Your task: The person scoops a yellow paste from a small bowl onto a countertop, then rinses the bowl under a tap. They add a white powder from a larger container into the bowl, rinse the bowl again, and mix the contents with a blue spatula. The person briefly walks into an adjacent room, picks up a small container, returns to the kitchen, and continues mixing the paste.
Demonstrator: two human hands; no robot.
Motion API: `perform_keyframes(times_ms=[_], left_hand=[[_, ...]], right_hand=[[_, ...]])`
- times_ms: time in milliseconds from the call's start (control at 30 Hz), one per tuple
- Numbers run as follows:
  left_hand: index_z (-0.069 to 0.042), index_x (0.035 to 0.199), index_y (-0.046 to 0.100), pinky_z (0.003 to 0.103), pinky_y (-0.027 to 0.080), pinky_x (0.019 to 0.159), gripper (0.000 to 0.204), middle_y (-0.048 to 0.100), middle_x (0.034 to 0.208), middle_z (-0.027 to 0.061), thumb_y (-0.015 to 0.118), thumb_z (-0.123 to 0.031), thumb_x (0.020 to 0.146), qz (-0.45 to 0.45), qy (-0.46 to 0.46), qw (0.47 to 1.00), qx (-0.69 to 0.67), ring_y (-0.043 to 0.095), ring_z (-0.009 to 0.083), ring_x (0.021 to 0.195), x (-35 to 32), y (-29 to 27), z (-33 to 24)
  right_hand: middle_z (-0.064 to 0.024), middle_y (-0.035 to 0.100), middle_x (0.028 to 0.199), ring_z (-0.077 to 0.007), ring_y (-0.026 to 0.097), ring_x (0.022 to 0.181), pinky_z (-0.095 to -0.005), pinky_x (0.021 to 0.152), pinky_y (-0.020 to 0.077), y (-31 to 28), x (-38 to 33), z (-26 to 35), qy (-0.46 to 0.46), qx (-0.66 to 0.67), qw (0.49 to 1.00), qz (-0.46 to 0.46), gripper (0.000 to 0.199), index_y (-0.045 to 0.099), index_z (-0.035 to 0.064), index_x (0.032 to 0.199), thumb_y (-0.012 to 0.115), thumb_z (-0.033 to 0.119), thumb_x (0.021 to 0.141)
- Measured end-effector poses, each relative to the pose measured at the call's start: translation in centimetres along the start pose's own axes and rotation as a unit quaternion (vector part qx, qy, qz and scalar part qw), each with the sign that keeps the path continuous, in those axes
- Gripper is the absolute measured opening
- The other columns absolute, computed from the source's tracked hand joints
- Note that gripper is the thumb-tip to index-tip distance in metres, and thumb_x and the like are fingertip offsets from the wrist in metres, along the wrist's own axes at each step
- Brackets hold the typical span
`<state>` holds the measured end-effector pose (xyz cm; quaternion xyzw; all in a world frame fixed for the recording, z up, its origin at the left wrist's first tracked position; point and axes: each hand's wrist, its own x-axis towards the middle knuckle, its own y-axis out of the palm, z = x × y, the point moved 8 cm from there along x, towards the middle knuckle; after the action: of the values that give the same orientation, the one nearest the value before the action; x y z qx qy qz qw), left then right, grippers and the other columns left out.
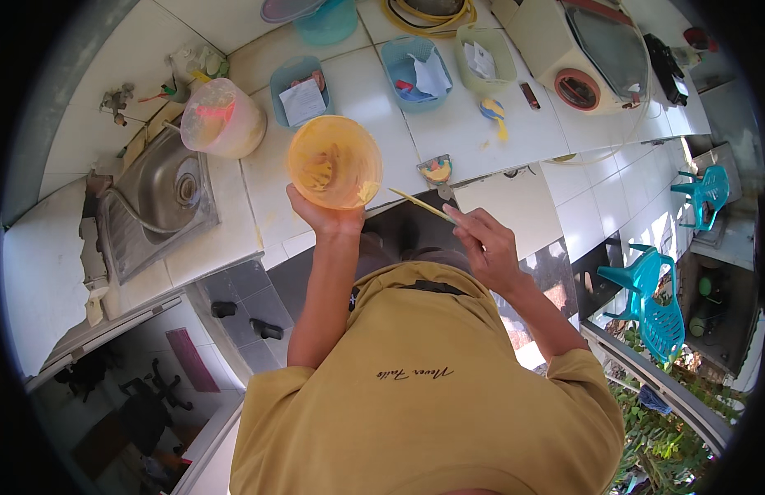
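Observation:
My left hand (326,217) is closed round the lower side of an orange plastic tub (336,157), tipped so that its mouth faces up at me. Yellow smears coat the inside of the tub, and a thicker yellow lump (367,191) clings near its rim. Just to the right, my right hand (486,249) grips a thin, flat stick-like tool (418,204) coated in yellow, its tip pointing at the tub but apart from it. Beyond the tool, a small clear holder with an orange and yellow filling (437,170) sits at the counter's front edge.
A steel sink (164,198) and a pinkish translucent bucket (234,124) stand left. Behind the tub are two blue baskets (285,87) (415,73) and a pale green basket (498,66) holding papers. A blue-and-yellow smeared item (492,109) lies right; turquoise chairs (646,297) stand farther right.

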<state>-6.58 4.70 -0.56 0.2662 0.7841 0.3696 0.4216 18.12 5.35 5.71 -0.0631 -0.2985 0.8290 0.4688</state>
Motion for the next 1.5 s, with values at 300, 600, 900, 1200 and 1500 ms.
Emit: perform_keyframes(times_ms=[300, 600, 900, 1200, 1500], left_hand=[[-0.004, 0.119, 0.052, 0.039, 0.044, 0.099, 0.047, 0.059, 0.117, 0.0105, 0.030, -0.035, 0.091, 0.094, 0.009, 0.989, 0.112, 0.055, 0.0258, 0.113, -0.7, 1.9, 1.3], [-0.008, 0.116, 0.052, 0.042, 0.046, 0.097, 0.042, 0.058, 0.115, 0.0086, 0.030, -0.032, 0.090, 0.068, 0.083, 0.984, 0.141, 0.056, 0.0250, 0.110, -1.0, -2.0, 0.5], [-0.006, 0.120, 0.054, 0.043, 0.047, 0.098, 0.047, 0.059, 0.121, 0.0103, 0.030, -0.034, 0.090, -0.014, 0.105, 0.979, 0.172, 0.057, 0.0265, 0.114, -2.0, -5.8, -3.1], [-0.004, 0.119, 0.055, 0.044, 0.048, 0.098, 0.047, 0.060, 0.121, 0.0112, 0.032, -0.034, 0.090, -0.023, 0.096, 0.982, 0.160, 0.058, 0.0270, 0.114, -2.9, -6.5, -2.5], [-0.006, 0.116, 0.055, 0.042, 0.047, 0.096, 0.045, 0.060, 0.116, 0.0093, 0.029, -0.033, 0.091, -0.041, 0.087, 0.984, 0.150, 0.058, 0.0247, 0.111, -3.0, -7.0, -2.3]], right_hand=[[-0.0051, 0.061, 0.065, -0.0127, 0.056, 0.057, -0.0270, 0.054, 0.0426, 0.9, 5.6, -2.3, 0.137, 0.139, 0.963, 0.184, 0.024, 0.071, 0.0055, 0.111, 0.059, 0.010, 0.091], [0.0023, 0.055, 0.065, -0.0038, 0.048, 0.056, -0.0199, 0.046, 0.0329, 1.6, -0.8, -11.9, 0.361, 0.328, 0.869, 0.082, 0.028, 0.067, 0.0012, 0.116, 0.061, 0.011, 0.091], [-0.0108, 0.069, 0.087, -0.0240, 0.067, 0.068, -0.0331, 0.059, 0.0531, -1.4, 1.3, -12.8, 0.079, -0.082, 0.992, -0.047, 0.026, 0.069, 0.0090, 0.112, 0.061, 0.009, 0.087], [-0.0060, 0.063, 0.077, -0.0257, 0.063, 0.063, -0.0366, 0.055, 0.0513, -1.1, 0.9, -12.7, 0.029, -0.207, 0.978, -0.023, 0.029, 0.068, 0.0115, 0.110, 0.063, 0.007, 0.082], [-0.0058, 0.062, 0.075, -0.0248, 0.063, 0.062, -0.0364, 0.055, 0.0509, -1.1, 0.5, -13.3, 0.035, -0.224, 0.973, -0.037, 0.029, 0.068, 0.0116, 0.111, 0.064, 0.008, 0.083]])
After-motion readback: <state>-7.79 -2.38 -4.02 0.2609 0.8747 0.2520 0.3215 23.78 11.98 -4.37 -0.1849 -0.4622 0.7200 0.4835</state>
